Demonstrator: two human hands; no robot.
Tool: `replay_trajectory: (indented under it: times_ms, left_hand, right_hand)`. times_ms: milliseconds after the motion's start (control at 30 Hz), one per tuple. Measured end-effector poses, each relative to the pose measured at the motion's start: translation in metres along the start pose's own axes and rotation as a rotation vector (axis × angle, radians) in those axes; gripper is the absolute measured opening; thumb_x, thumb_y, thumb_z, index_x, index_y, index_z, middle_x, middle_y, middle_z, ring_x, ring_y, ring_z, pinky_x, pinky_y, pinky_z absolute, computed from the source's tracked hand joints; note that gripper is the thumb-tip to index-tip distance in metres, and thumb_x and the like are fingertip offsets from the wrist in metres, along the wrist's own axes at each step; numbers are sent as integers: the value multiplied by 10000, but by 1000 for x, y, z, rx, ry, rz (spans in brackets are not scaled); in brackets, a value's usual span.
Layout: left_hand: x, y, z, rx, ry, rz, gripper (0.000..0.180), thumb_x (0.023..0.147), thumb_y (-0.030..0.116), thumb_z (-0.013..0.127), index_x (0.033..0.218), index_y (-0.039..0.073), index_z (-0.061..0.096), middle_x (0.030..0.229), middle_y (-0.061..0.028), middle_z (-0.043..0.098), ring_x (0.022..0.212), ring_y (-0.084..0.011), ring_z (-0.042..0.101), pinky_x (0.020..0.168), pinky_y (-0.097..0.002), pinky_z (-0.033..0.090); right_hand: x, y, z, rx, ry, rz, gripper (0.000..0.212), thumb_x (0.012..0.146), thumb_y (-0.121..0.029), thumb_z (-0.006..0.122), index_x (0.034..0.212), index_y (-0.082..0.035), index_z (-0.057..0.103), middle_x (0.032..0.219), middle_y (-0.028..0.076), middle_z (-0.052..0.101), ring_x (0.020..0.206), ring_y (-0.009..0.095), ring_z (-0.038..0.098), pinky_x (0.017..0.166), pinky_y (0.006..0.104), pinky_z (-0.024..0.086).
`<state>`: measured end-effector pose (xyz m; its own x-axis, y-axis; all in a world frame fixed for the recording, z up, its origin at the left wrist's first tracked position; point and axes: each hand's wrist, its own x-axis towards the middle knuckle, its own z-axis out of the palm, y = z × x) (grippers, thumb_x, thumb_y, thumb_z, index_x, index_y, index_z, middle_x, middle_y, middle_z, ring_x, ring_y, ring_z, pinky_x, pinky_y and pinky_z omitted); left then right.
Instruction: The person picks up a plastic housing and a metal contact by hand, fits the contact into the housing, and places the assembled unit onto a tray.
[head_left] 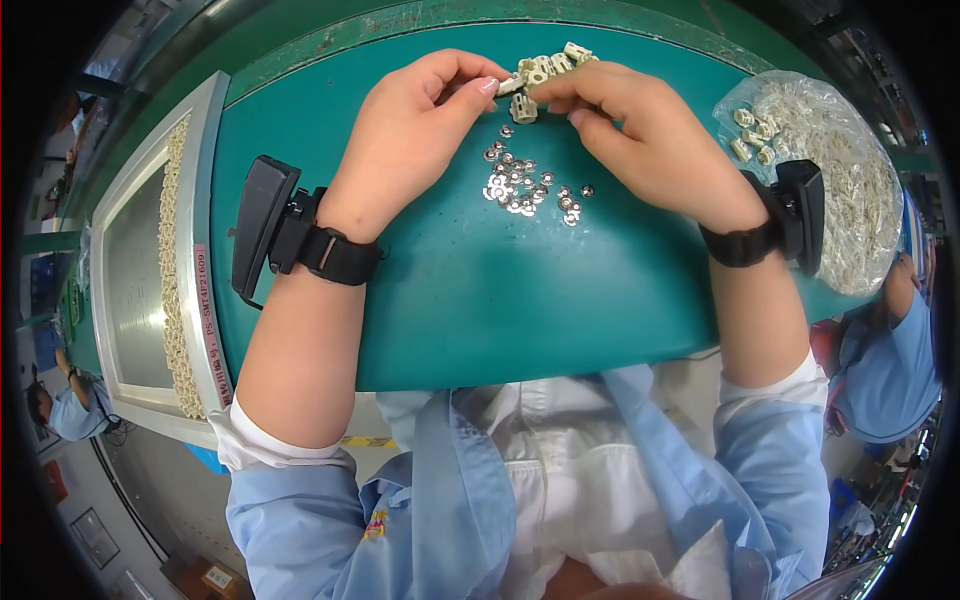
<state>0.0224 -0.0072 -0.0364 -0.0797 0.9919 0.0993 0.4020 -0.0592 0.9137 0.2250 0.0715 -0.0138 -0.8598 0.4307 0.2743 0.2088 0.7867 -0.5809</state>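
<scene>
Left hand [405, 118] pinches plastic piece [512, 84], looks like; right hand [652, 125] by far pile [546, 68], can't tell grip. Picking step, probably; next needs light touch.

Wearer's clothing: light blue jacket [455, 500], worn open at the front; small yellow-and-red emblem [375, 525] on the left chest, too small to make out. White shirt [565, 480] beneath, with stitched seam lines across its front; pointed white flap [700, 565] near the lower edge, perhaps a collar. Left sleeve [290, 515] and right sleeve [775, 470] light blue, each ending in a wide white band about the elbow; forearms uncovered below. Left wrist: broad black strap [340, 257] carrying a black angular box [265, 215], thin dark cable looping at its lower end. Right wrist: matching black band [737, 248], black casing [802, 205] mounted on its outer side. Left hand [425, 115] and right hand [640, 125] bare.
</scene>
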Motion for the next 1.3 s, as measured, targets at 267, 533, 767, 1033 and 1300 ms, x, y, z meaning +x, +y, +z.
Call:
replay_trajectory:
  times_ms: [267, 533, 767, 1033, 1300]
  left_hand:
    - [2, -6, 3, -56, 46, 71, 218, 893, 169, 548, 1048, 28, 609, 857, -28, 636, 800, -76, 571, 712, -213, 439]
    - [0, 0, -1, -8, 5, 11, 236, 917, 142, 524, 1104, 6, 574, 980, -51, 640, 948, -95, 581, 856, -211, 441]
    - [1, -5, 5, -126, 83, 88, 227, 884, 188, 566, 1043, 34, 620, 862, -18, 649, 745, -64, 572, 639, -202, 430]
    - [1, -5, 0, -60, 76, 102, 229, 883, 188, 570, 1051, 39, 612, 855, -24, 651, 741, -73, 573, 694, -215, 458]
    - [2, -11, -2, 304, 246, 179, 244, 841, 178, 602, 1067, 88, 618, 934, -57, 636, 823, -171, 581, 739, -293, 476]
  right_hand:
    - [-1, 1, 15, -25, -12, -35, 321, 796, 30, 468, 1101, 2, 565, 1044, 139, 605, 954, 260, 585, 840, 325, 451]
    - [-1, 3, 12, -23, -16, 13, 344, 801, 36, 461, 1130, -2, 554, 1075, 149, 602, 992, 276, 571, 868, 325, 440]
    - [0, 4, 14, -30, 33, -11, 329, 804, 40, 459, 1111, -4, 569, 1061, 141, 610, 971, 260, 579, 849, 316, 446]
    - [0, -2, 10, 18, -40, 82, 264, 824, -19, 549, 1086, -14, 579, 911, 89, 596, 791, 196, 563, 678, 272, 462]
    - [8, -5, 14, -162, 205, 63, 257, 833, -88, 609, 1090, -68, 598, 859, 69, 550, 761, 177, 543, 640, 270, 448]
